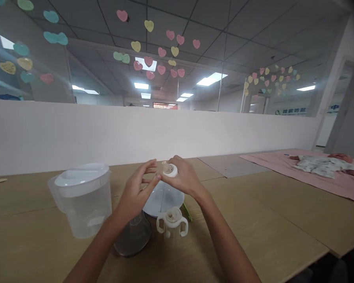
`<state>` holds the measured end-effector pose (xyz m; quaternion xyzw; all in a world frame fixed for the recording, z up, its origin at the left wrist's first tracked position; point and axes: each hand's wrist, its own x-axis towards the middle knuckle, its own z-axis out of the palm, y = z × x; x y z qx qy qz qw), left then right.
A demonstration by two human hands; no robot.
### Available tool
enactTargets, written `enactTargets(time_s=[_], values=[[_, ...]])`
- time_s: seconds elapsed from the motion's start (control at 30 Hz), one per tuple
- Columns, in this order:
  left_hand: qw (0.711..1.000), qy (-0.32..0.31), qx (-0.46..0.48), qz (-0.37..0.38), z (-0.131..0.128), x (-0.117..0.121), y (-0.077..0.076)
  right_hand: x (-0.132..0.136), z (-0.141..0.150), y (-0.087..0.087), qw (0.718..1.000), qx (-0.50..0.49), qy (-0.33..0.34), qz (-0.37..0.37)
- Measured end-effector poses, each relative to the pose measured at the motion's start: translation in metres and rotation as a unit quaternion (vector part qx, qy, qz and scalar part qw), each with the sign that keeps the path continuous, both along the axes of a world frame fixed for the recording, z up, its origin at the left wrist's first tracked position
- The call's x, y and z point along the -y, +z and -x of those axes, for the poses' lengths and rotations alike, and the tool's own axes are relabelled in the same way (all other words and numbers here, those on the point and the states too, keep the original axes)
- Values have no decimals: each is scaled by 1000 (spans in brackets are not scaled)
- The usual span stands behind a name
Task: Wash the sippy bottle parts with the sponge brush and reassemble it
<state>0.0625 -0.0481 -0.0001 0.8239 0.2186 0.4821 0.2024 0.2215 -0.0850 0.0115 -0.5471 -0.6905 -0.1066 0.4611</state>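
My right hand (183, 175) is closed around a baby bottle nipple with a white collar ring (171, 170), its clear teat tilted up to the left. My left hand (139, 189) is held just left of it with fingers apart, the thumb tip close to the right thumb; no object shows in it. Below both hands lies a pale, shallow bowl (162, 199). In front of that stands a clear baby bottle (173, 226) with two white side handles and a nipple on top. Partly hidden by my left forearm is a dark grey, rounded base (132, 237).
A clear plastic pitcher (88, 212) with a white lid stands to the left. A thin green object (188, 212) pokes out beside the bowl. On the right, a baby-like figure in patterned clothing (317, 166) lies on a pink cloth (283, 171). A white wall (129, 135) with glass above borders the wooden table (242, 232).
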Motion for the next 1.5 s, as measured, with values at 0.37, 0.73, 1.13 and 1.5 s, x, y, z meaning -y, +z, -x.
enactTargets(time_s=[0.37, 0.73, 1.13, 1.5], values=[[926, -84, -361, 67, -18, 10, -25, 12, -18, 6, 996, -43, 10, 76], [922, -103, -358, 108, -15, -9, -34, 33, -29, 5, 961, 95, 14, 260], [930, -83, -349, 84, -15, -17, -40, 16, -7, -9, 910, 205, 16, 359], [933, -70, -337, 109, -14, -20, -41, -7, 0, -19, 885, 212, -5, 414]])
